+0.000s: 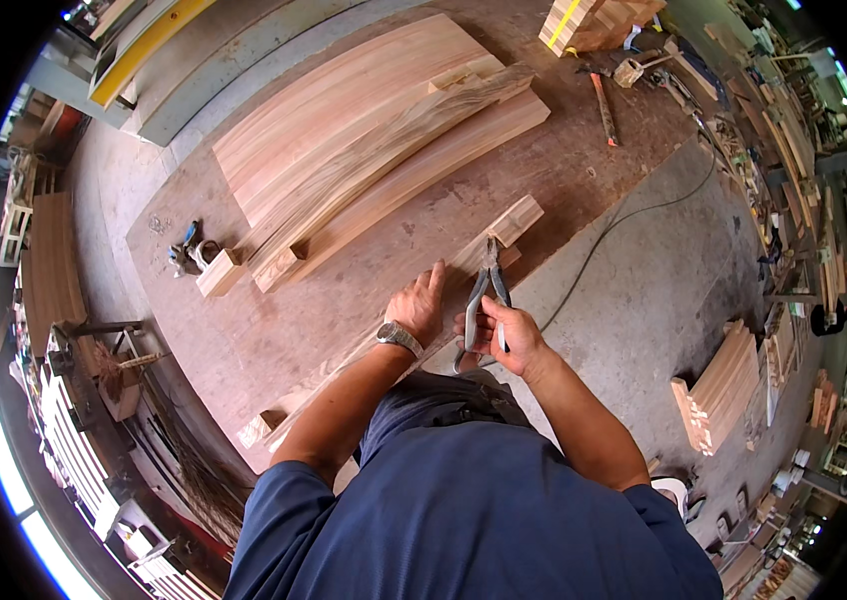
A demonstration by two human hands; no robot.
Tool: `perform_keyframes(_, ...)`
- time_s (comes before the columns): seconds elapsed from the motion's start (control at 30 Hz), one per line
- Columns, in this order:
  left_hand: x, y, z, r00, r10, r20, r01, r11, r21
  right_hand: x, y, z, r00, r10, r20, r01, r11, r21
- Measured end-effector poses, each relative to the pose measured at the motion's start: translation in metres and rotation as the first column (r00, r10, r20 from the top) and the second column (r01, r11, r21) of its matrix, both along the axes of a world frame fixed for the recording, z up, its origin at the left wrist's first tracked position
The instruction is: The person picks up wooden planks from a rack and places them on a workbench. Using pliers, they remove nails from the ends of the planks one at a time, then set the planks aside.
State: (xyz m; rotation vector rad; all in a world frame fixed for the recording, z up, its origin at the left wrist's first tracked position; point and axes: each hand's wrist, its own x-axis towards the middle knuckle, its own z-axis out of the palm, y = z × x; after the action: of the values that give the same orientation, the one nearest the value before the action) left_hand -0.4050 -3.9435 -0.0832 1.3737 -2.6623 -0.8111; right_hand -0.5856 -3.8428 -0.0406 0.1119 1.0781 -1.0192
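Observation:
My right hand [510, 334] is closed around grey-handled pliers [477, 300]. Their jaws meet the top of a long wooden rail [461, 264], close to the short wood block [516, 220] at its far end. My left hand [417, 306], with a metal watch on the wrist, rests over the same rail. Its index finger is stretched out, and the undersides of its fingers are hidden, so I cannot tell whether they grip. The rail runs diagonally along the near edge of a brown worktable [333, 330]; my left forearm covers part of it.
A wide wooden panel [333, 112] and an assembled rail frame [393, 150] lie farther back. A hammer [604, 109] lies at the upper right, near a strapped wood stack [596, 26]. A blue-handled tool [187, 247] sits at the left. A cable [596, 247] trails to the right.

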Motion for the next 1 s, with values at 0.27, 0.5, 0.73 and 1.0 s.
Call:
perform_keyframes(0.27,-0.006,0.018,-0.001,0.998,0.007,-0.056,-0.016,0.985,-0.172,0.016,0.003,0.001,0.980,-0.137,0.143,0.136,0.991,0.017)
perform_keyframes(0.5,-0.009,0.027,-0.012,0.999,-0.026,-0.043,0.016,0.977,-0.211,-0.001,0.022,0.002,0.978,-0.074,0.197,0.075,0.997,0.001)
perform_keyframes(0.73,-0.013,0.022,-0.002,0.996,0.086,-0.021,-0.087,0.992,-0.092,-0.058,0.029,0.015,0.944,0.132,0.303,-0.146,0.989,0.025)
perform_keyframes(1.0,-0.016,0.028,-0.011,0.996,0.081,-0.031,-0.084,0.992,-0.090,-0.109,0.022,0.013,0.861,0.420,0.287,-0.441,0.898,0.006)
